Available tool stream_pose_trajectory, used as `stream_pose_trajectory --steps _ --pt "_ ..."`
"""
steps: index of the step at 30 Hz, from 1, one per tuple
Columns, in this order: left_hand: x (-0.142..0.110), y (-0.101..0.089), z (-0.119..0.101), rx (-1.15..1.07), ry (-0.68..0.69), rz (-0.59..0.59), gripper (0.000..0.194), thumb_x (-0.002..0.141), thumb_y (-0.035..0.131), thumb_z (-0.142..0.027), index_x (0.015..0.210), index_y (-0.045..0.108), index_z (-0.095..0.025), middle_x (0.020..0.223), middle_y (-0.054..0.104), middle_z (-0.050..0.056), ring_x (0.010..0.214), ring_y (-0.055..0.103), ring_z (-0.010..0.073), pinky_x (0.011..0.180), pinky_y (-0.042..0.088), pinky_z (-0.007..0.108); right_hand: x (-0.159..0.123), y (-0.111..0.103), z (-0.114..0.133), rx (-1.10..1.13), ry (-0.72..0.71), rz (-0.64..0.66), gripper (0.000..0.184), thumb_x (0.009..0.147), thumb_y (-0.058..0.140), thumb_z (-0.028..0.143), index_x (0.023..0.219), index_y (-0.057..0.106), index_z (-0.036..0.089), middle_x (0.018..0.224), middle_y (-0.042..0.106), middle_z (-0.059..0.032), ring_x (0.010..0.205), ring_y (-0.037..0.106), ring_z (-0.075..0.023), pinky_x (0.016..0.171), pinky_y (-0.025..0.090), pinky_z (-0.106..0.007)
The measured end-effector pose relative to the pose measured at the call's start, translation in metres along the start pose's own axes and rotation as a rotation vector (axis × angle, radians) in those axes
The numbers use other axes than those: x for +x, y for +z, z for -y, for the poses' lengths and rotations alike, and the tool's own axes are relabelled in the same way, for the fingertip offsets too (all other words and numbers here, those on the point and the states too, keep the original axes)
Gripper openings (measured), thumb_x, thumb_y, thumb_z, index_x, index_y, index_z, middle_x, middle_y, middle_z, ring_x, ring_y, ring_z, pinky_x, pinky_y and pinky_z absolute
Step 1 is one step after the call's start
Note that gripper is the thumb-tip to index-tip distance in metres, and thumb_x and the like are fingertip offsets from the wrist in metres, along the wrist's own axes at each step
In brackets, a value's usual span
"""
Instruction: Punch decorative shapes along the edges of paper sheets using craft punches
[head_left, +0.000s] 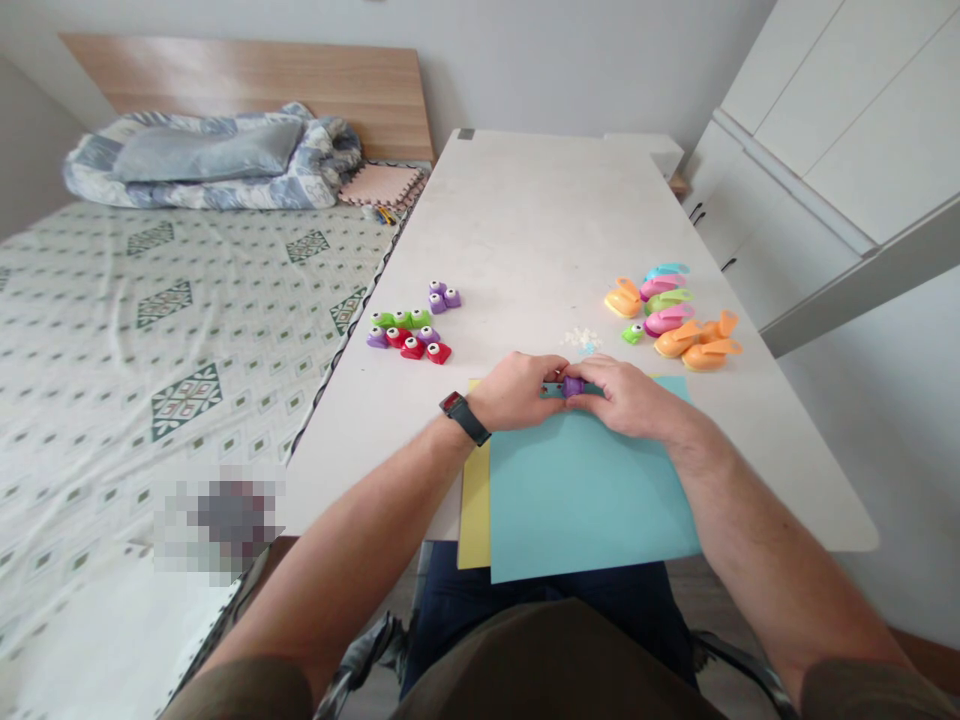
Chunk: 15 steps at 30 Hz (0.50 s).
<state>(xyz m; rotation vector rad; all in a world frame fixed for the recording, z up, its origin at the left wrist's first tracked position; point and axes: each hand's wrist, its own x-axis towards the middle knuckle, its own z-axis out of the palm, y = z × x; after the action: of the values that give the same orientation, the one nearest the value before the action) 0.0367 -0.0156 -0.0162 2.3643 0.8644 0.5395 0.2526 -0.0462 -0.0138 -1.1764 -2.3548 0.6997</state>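
A small purple craft punch [572,387] sits at the far edge of a light blue sheet of paper [592,500], between my two hands. My right hand [634,395] is closed, its thumb and fingers gripping the punch. My left hand [517,390], with a dark watch at the wrist, pinches the sheet's far edge right beside the punch; its fingertips come close to the punch or touch it. Small dark marks or holes show along that edge. Beneath the blue sheet lies a yellow sheet [474,510], showing at the left. Both sheets overhang the table's front edge.
Small white and pale blue paper bits [582,338] lie just beyond my hands. Several small punches [411,347] in red, green and purple stand left on the white table [525,220]. Larger lever punches [679,338] and a small green punch [632,333] are at right. A bed adjoins the left.
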Motion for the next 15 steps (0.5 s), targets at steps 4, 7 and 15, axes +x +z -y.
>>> stream_pose_trajectory --steps 4,7,15 --pt "0.0 -0.0006 0.0007 -0.001 -0.012 0.012 0.029 0.085 0.069 -0.041 0.105 0.069 -0.02 0.097 0.074 0.004 0.088 0.07 0.0194 0.077 0.05 0.027 -0.0004 -0.0009 0.0028 -0.007 -0.003 0.016 0.027 0.094 0.063 0.026 0.12 0.067 0.023 0.11 0.07 -0.0087 0.106 0.063 -0.0262 0.096 0.049 -0.043" --pt "-0.0003 -0.0008 0.001 0.006 -0.02 0.015 0.03 0.085 0.069 -0.04 0.106 0.069 -0.02 0.099 0.074 0.004 0.089 0.07 0.0202 0.078 0.05 0.028 -0.0004 -0.0003 0.0046 -0.021 0.004 0.009 0.025 0.094 0.063 0.024 0.118 0.067 0.022 0.109 0.07 -0.0086 0.105 0.062 -0.0261 0.095 0.049 -0.042" --pt "-0.0009 -0.0017 -0.0006 -0.022 -0.015 0.011 0.03 0.085 0.068 -0.037 0.11 0.068 -0.019 0.104 0.075 0.005 0.095 0.071 0.0214 0.083 0.053 0.029 -0.0006 0.0012 0.0035 -0.066 -0.019 -0.018 0.017 0.093 0.064 0.026 0.109 0.066 0.021 0.105 0.067 -0.0089 0.103 0.06 -0.0264 0.093 0.047 -0.042"
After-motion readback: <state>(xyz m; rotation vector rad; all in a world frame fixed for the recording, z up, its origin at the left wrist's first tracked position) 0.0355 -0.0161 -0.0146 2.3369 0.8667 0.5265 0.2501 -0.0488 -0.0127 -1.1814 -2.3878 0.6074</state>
